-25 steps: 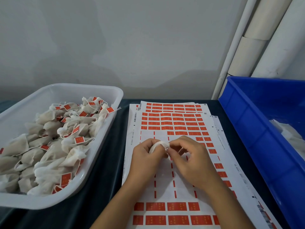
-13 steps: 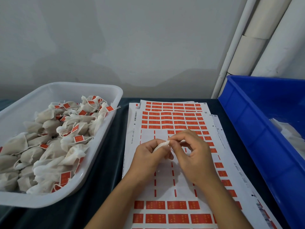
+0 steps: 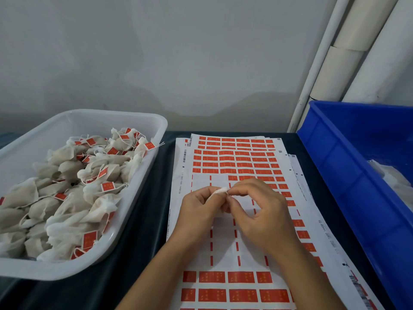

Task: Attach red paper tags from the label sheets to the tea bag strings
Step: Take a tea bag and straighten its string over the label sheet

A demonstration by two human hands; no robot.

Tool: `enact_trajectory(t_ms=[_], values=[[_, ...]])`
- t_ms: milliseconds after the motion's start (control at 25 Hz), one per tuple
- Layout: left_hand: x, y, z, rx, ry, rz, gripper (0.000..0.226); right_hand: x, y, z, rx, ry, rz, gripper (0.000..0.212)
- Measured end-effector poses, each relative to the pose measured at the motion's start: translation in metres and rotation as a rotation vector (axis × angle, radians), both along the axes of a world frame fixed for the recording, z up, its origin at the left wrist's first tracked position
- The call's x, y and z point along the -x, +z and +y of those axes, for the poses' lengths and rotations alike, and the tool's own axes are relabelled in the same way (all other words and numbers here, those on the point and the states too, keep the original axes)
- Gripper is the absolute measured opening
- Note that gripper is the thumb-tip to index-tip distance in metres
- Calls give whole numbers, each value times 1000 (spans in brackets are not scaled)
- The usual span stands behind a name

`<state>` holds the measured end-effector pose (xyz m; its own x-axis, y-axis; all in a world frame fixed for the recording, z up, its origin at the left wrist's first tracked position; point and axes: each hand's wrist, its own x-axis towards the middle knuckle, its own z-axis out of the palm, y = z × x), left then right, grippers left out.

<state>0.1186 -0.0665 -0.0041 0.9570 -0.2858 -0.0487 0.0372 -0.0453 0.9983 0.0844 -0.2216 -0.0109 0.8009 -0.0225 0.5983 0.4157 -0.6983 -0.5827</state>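
Well to the left of your grip sits the white tray (image 3: 143, 121), heaped with tea bags (image 3: 67, 186) that already carry red tags (image 3: 108, 186); it is likely parked there so a finished bag can be dropped in with one short sideways move. Your left hand (image 3: 196, 211) curls around the tea bag in hand (image 3: 218, 190), only a white bunch of which shows above the fingers, so the bag is cradled in the palm while its neck is offered to the other hand. Right against it, your right hand (image 3: 257, 206) pinches with thumb and forefinger at that bunched top; I judge you are teasing out the string, though the string itself is too fine to make out, and I see no red tag between your fingers yet. Both hands hover just above the label sheets (image 3: 234, 162), which lie fanned on the dark desk (image 3: 138, 253) directly under the grip, so a tag can be peeled without reaching; the stripped patch beneath your hands shows where tags are already gone, with full rows beyond and nearer to you. Far right of the grip stands the blue bin (image 3: 348, 180), holding something white, probably untagged bags.
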Motion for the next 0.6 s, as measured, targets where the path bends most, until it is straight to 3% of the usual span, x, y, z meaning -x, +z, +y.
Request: enact_trajectory(t_ms=[400,600], values=[[0,-6,-5,-168,65,-143,21,-3,-8,1,185,-119,12,14],[-1,-6,-4,-154,26,-157,24,-4,-6,5,142,-90,70,11]])
